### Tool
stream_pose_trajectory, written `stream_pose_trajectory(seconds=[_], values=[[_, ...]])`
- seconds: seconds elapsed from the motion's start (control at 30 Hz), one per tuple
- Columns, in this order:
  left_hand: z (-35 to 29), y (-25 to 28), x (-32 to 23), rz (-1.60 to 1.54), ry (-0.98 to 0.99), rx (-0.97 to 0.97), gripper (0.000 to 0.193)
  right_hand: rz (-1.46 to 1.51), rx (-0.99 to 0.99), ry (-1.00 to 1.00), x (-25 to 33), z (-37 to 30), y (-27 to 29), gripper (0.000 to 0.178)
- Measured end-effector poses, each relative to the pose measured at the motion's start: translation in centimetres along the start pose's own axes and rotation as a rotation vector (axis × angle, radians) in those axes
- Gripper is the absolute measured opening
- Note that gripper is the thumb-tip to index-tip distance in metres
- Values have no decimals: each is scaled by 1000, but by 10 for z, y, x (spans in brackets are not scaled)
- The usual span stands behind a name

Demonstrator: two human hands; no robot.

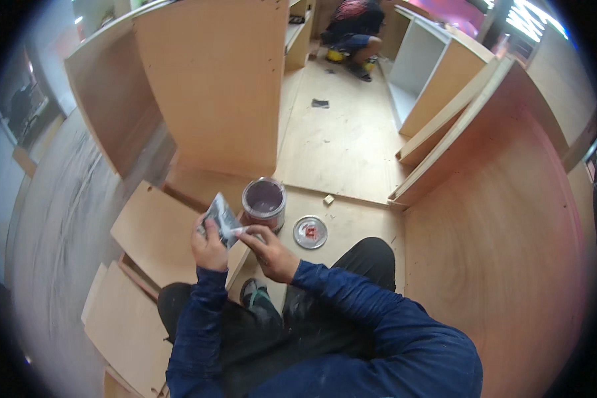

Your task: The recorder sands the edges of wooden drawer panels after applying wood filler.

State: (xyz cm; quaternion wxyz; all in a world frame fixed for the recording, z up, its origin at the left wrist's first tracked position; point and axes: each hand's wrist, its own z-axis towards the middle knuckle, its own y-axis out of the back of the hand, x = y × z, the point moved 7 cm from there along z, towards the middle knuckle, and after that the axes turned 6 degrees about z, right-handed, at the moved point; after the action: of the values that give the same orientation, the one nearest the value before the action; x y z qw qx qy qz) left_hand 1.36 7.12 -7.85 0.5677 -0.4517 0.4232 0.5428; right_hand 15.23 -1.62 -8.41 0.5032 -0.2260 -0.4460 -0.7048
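My left hand [209, 251] is closed round a flat, dark grey and white piece [223, 213], thumb on its face, pointed corner up. It looks like a sachet or folded sheet; which one, I cannot tell. At its lower right corner my right hand [273, 255] pinches a small white bit, which may be part of the same piece. Just beyond my hands stands an open metal tin [278, 221], its inside dull purple-grey. To the right of the tin lies a round metal lid [301, 241] with reddish paste in its middle.
Tall wooden panels stand at left [209, 86] and right [491, 192]. Loose boards [169, 229] lie by my left knee. A small wood block [328, 199] and a dark scrap [320, 103] lie ahead. Another person [355, 30] crouches at the far end beside an open cabinet [414, 60].
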Motion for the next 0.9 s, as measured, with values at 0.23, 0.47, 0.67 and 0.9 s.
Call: stream_pose_trajectory(seconds=[0.23,0.47,0.67,0.9], values=[[-14,2,-9,208,-25,-21,25,-183,73,-67,10,-6,-1,63],[-10,-8,-24,268,-93,-49,23,-150,-24,-11,10,-2,6,59],[-10,-4,-19,368,-120,84,20,-301,-54,43,8,-5,9,57],[2,5,-12,437,-20,333,21,-201,-34,-2,2,2,14,48]])
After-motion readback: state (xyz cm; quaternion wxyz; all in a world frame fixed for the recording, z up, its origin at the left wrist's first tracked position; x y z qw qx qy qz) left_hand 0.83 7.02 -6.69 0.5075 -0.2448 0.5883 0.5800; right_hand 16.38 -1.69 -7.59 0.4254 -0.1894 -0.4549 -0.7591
